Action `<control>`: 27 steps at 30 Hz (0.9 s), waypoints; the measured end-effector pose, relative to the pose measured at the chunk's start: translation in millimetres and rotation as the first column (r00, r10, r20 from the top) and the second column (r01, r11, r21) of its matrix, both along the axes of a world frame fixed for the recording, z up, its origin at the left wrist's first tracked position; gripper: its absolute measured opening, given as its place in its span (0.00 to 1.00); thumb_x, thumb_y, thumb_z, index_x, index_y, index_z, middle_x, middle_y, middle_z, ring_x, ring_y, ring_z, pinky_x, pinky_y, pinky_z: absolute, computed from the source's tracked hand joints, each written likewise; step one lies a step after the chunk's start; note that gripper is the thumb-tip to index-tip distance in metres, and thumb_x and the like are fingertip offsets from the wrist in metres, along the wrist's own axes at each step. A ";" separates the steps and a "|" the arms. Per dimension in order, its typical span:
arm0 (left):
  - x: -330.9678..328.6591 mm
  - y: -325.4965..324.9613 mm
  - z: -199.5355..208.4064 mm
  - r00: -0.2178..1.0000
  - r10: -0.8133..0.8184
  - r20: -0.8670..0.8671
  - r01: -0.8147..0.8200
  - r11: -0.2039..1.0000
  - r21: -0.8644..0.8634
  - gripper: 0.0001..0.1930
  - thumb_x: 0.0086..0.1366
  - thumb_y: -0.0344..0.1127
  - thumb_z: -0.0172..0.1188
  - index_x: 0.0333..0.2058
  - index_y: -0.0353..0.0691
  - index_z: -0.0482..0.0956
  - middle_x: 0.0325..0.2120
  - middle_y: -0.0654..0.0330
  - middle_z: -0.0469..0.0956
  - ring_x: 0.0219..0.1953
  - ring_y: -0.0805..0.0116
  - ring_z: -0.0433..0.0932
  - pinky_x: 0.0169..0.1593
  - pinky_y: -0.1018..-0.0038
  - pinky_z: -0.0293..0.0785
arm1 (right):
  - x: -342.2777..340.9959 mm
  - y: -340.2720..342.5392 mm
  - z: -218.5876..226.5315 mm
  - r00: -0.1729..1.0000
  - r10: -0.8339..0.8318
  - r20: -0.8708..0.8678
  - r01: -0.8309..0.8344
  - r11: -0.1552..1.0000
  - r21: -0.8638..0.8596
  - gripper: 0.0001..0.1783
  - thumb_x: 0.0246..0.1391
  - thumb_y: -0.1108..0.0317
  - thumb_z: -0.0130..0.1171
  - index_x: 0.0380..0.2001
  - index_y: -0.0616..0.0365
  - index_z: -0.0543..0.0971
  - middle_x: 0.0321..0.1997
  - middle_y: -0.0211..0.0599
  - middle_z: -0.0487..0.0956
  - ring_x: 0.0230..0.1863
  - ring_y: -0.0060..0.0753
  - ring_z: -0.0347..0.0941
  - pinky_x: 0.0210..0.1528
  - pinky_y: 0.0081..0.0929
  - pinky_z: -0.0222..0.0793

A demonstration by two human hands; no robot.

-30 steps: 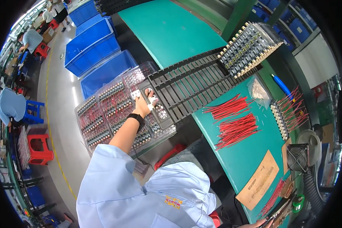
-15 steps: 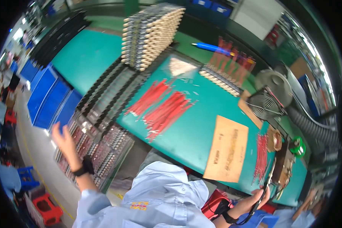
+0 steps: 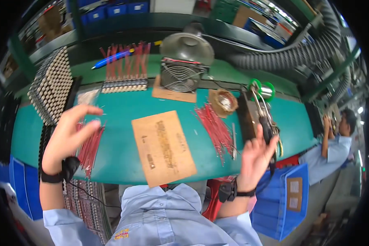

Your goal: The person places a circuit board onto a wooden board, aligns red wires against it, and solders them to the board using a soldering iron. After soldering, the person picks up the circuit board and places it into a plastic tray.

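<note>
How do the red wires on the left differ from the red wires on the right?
The left wires are partly hidden by the left hand; the right wires have no hand over them. The left wires slant down toward the left, the right wires down toward the right. Both are loose bundles lying on the green tabletop.

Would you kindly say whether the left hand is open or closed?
Open: the left hand has thumb and fingers apart, a gap showing between.
</note>
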State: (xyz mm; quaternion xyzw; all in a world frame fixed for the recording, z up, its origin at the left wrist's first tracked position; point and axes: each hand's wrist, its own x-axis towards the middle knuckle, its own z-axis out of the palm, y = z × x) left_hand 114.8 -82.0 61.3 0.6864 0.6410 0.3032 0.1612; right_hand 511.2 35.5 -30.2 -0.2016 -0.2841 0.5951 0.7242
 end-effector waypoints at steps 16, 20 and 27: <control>-123.6 106.6 -97.0 0.949 0.312 0.041 -0.310 0.949 -0.054 0.12 0.57 0.35 0.59 0.35 0.31 0.77 0.25 0.56 0.79 0.28 0.70 0.77 0.36 0.76 0.73 | -50.0 74.6 2.6 0.948 -0.233 -0.216 0.171 0.947 -0.270 0.22 0.59 0.50 0.50 0.47 0.57 0.69 0.47 0.40 0.76 0.25 0.19 0.67 0.25 0.16 0.62; -124.8 113.1 -103.8 0.946 0.322 -0.037 -0.321 0.947 0.013 0.15 0.56 0.37 0.59 0.38 0.31 0.77 0.30 0.50 0.79 0.34 0.62 0.79 0.40 0.72 0.74 | -55.9 60.9 0.5 0.944 -0.006 -0.331 -0.098 0.950 -0.298 0.20 0.60 0.55 0.50 0.48 0.58 0.69 0.46 0.39 0.77 0.27 0.20 0.68 0.27 0.17 0.63; -127.0 117.6 -102.2 0.931 0.340 -0.133 -0.354 0.930 -0.098 0.16 0.58 0.38 0.57 0.41 0.32 0.77 0.37 0.47 0.77 0.41 0.58 0.78 0.46 0.69 0.72 | -157.9 42.8 64.5 0.503 0.555 0.662 -0.658 0.743 -0.123 0.22 0.58 0.63 0.49 0.53 0.65 0.67 0.47 0.41 0.76 0.38 0.24 0.71 0.40 0.21 0.66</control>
